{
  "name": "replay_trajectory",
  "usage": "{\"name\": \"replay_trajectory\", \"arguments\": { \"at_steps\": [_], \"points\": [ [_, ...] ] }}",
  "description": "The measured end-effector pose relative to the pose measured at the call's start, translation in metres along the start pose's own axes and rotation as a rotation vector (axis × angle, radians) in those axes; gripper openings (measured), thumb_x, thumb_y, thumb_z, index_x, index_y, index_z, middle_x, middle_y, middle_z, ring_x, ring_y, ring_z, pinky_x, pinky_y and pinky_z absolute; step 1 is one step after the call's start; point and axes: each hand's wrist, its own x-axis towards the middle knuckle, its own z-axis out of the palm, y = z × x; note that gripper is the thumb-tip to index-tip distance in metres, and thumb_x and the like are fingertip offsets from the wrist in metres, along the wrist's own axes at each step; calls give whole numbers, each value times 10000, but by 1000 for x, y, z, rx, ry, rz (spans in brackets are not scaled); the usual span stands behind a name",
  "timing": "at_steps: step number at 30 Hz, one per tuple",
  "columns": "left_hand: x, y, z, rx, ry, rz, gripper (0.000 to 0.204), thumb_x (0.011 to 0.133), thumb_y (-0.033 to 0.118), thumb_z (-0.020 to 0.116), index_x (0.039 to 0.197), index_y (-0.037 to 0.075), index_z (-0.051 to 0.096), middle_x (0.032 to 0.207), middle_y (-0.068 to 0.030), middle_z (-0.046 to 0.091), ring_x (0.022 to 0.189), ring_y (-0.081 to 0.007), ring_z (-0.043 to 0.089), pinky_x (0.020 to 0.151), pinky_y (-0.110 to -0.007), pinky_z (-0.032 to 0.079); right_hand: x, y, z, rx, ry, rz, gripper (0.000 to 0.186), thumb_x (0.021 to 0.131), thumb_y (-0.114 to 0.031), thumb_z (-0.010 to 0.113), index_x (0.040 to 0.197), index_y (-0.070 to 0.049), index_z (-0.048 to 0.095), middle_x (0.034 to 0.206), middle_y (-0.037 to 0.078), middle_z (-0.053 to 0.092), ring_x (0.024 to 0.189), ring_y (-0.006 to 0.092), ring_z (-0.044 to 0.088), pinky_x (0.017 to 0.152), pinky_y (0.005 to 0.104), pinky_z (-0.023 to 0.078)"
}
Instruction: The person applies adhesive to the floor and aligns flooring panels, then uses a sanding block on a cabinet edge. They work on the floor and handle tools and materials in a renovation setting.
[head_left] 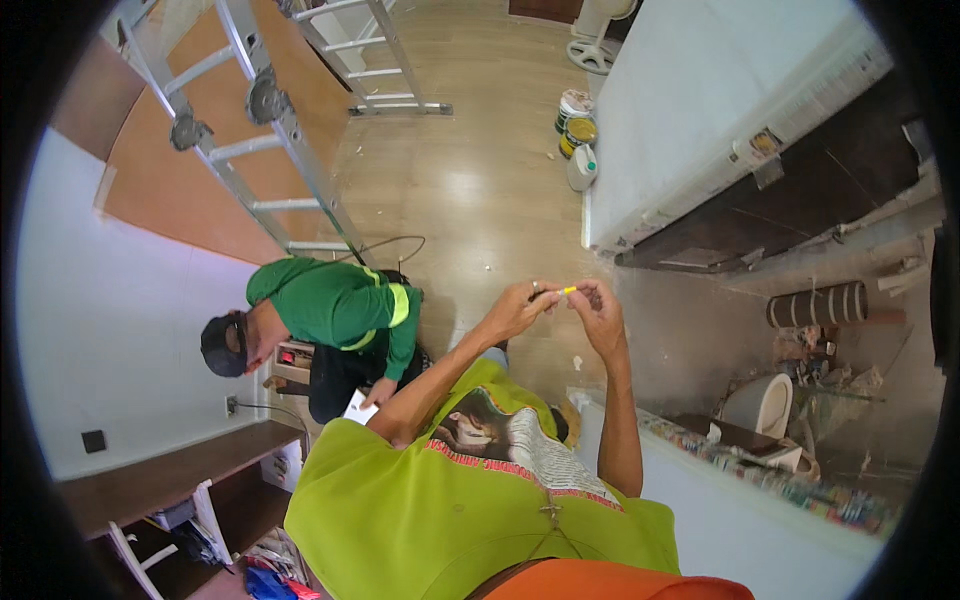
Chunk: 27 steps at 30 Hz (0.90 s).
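Note:
My two hands meet in front of my chest, over the wood-look floor. Between their fingertips is a small slim thing with a bright yellow end; its kind is too small to make out. My left hand pinches its darker, paler-banded left part. The fingers of my right hand are closed at the yellow end. To the left, a co-worker in a green long-sleeved top and dark cap crouches low. A white flat piece is by the co-worker's hand, partly behind my left forearm.
An aluminium folding ladder stands at upper left, a second ladder behind it. Paint buckets and a white jug line the right wall. A toilet and rubble lie beyond a low partition. Dark shelving is at lower left.

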Motion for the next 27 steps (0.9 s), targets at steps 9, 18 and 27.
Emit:
{"name": "replay_trajectory", "arguments": {
  "at_steps": [9, 18, 27],
  "points": [
    [220, -9, -66, -67, -81, -3, 244, 964, 186, 588, 1113, 7, 661, 884, -60, 683, 796, -109, 616, 740, -274, 497, 215, 13, -41, 219, 30, 34, 190, 940, -119, 629, 1078, 10, 608, 915, 54, 652, 825, 99, 598, 752, 252, 505],
    [441, -62, -147, -178, 126, -97, 269, 975, 225, 579, 1094, -2, 661, 818, -25, 665, 771, -93, 632, 725, -254, 519, 491, 46, -63, 175, -226, 53, 191, 948, -156, 624, 1062, -2, 630, 920, 27, 650, 805, 83, 566, 738, 239, 472],
    [613, -61, -319, -376, 379, -161, 237, 974, 178, 588, 1100, -11, 657, 904, -61, 684, 825, -118, 633, 761, -277, 514, 803, -24, -21, -71, -644, -238, 163, 932, -158, 640, 1000, -9, 643, 916, 46, 658, 858, 127, 591, 803, 291, 480]
  ]
}}
